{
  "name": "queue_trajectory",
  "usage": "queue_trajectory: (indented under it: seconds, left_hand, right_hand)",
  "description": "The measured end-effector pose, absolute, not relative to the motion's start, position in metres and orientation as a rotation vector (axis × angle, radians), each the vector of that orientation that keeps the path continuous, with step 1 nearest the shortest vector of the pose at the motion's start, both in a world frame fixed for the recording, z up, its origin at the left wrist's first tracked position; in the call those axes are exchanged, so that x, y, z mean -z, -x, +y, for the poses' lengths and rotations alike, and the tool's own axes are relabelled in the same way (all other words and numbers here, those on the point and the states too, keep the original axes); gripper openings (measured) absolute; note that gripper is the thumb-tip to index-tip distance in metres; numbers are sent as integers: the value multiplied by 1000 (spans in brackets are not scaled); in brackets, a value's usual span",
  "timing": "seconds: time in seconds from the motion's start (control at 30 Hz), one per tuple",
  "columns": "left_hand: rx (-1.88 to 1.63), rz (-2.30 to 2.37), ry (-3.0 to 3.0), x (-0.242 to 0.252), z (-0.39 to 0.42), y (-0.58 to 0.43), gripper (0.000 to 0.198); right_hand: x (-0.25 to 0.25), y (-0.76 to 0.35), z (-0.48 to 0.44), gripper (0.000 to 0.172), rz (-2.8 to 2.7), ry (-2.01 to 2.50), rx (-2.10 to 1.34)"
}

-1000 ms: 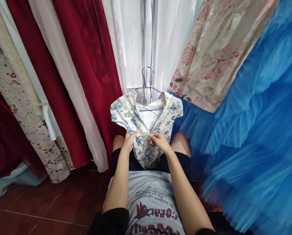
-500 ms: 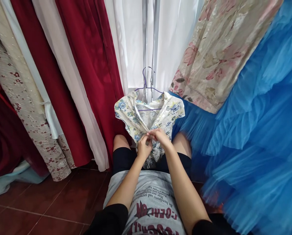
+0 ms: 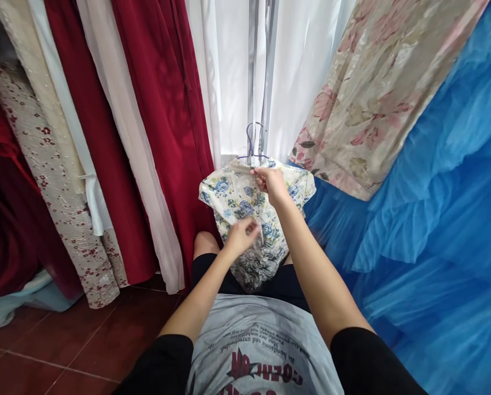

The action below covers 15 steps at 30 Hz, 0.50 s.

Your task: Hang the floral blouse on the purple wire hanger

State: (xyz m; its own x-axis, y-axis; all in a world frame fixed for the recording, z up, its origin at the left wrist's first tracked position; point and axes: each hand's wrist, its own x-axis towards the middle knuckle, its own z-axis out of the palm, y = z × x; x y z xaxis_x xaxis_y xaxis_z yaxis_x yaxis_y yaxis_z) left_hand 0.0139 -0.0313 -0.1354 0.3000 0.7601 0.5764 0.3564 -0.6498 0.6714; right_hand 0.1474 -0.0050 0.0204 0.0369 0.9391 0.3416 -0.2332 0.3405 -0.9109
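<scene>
Draping a purple hanger (image 3: 250,155) in front of white cloth (image 3: 233,82): one floral blouse (image 3: 246,207), lower end over dark shorts (image 3: 287,283). Right hand (image 3: 271,182): fingertips pinching the blouse near its neckline. Left hand (image 3: 240,236): blurred, fingers curled, at the blouse's lower front; whether gripping it, I cannot tell.

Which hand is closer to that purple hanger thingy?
Right. The right hand is at the neckline of the floral top, just below the purple hanger; the left hand is farther away, lower down the front.
</scene>
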Motion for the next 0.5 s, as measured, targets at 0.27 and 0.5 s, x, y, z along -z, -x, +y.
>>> queue_trajectory:
  seconds: [0.27,0.5]
  left_hand:
    - [-1796,885,-2543,-8,15,-6,17]
    - [-2422,1084,-1907,-15,40,33,15]
  right_hand:
    - [-4,-147,-5,16,-1200,800,-973]
    - [50,-145,-1,14,-1064,897,-979]
